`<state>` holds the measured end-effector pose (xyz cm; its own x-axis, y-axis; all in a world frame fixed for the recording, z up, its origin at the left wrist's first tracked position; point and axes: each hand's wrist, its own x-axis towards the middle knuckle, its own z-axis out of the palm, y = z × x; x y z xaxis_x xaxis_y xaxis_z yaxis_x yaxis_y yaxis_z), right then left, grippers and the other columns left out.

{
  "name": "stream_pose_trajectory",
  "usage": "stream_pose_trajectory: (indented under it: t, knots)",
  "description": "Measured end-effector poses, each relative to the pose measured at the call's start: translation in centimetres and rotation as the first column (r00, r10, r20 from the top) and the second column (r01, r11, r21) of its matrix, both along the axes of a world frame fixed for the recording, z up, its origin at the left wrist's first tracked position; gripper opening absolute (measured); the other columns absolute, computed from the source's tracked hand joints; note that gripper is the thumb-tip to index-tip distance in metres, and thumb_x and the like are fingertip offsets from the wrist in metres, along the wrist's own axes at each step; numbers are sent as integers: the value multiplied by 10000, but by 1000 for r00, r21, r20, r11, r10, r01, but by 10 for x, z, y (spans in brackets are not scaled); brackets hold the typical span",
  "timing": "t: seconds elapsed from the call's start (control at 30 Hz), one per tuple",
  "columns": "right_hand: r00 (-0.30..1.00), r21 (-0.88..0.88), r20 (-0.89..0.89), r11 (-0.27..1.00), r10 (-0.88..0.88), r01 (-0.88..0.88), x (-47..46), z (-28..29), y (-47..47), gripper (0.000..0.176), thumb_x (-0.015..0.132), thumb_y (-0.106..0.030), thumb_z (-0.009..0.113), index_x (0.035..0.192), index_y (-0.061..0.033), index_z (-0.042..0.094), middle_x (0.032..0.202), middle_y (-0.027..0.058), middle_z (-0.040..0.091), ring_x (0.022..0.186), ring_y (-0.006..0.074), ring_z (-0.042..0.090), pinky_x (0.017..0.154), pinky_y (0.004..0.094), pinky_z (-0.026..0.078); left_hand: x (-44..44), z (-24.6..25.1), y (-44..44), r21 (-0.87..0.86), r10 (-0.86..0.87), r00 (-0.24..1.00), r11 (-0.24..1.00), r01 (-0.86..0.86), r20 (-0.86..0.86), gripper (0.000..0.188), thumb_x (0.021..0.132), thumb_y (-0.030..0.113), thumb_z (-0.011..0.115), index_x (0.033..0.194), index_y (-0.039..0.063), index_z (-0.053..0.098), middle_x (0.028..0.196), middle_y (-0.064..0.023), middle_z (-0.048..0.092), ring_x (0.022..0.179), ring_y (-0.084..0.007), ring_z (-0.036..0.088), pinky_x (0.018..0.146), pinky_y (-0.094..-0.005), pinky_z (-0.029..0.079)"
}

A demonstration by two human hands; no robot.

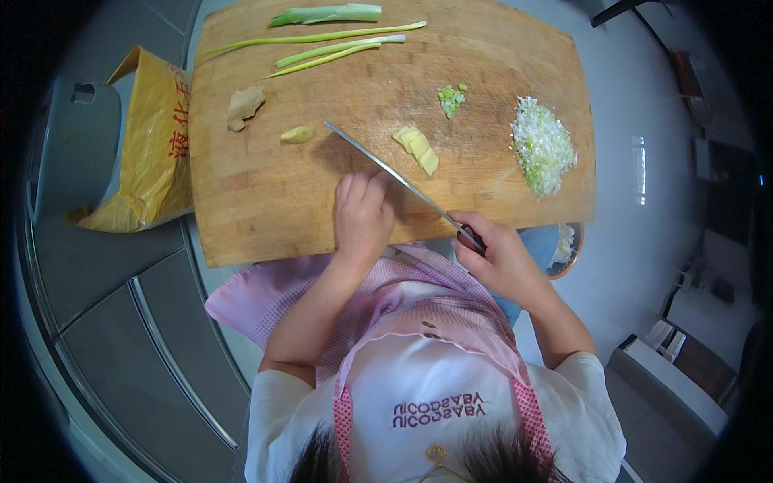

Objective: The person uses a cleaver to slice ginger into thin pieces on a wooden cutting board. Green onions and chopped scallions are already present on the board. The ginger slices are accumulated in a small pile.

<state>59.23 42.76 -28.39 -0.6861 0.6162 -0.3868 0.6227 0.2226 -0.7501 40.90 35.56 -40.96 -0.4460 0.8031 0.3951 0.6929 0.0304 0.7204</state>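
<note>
My right hand [498,253] grips the dark handle of a kitchen knife [395,175], whose blade slants up and left over a wooden cutting board [272,205]. My left hand [364,211] rests near the board's front edge, left of the blade, fingers curled down; whether something lies under them is hidden. Beyond the blade lie overlapping ginger slices [416,148]. To the left are a peeled ginger piece [298,134] and an unpeeled ginger root [246,107]. A small heap of chopped scallion [451,99] sits farther back, and a larger heap of chopped scallion [543,148] lies at the right.
Along the board's far side lie a thick scallion stalk [332,14] and several thin scallions [338,51]. A yellow woven bag [154,145] touches the board's left edge. Below its right front edge, a bowl [567,250] with pale contents is partly visible.
</note>
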Motion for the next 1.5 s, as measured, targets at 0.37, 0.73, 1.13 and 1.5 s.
stream_pose_trajectory:
  t: [0.37,0.73,1.13,1.5]
  knots:
    - [998,161,60,987,10,-20,8,7,-20,373,868,-97,673,1208,4,560,819,164,629,688,265,632,666,328,501,-1,2,4,5,-48,999,999,48,-10,232,655,-9,646,884,13,622,882,-145,570,848,-356,542,762,-452,436]
    - [998,105,64,994,23,-30,11,7,-17,372,878,-94,668,1214,2,541,813,165,632,693,277,641,648,341,500,0,3,5,-16,-36,999,999,36,-15,252,638,-30,635,886,14,622,896,-141,582,871,-359,547,789,-452,439]
    - [996,68,87,998,-21,15,-6,-12,-12,345,915,-146,634,1208,-7,516,689,141,562,596,234,578,573,343,457,0,-1,4,-35,-42,999,999,42,-10,242,660,-55,665,889,11,625,935,-133,606,899,-336,569,807,-427,459]
    - [995,-1,38,996,-88,88,6,-4,-14,337,897,-120,645,1202,1,565,642,104,507,552,198,509,556,316,435,0,-2,4,-70,-48,999,996,48,2,254,671,-64,644,909,22,620,957,-123,611,881,-329,562,785,-420,459]
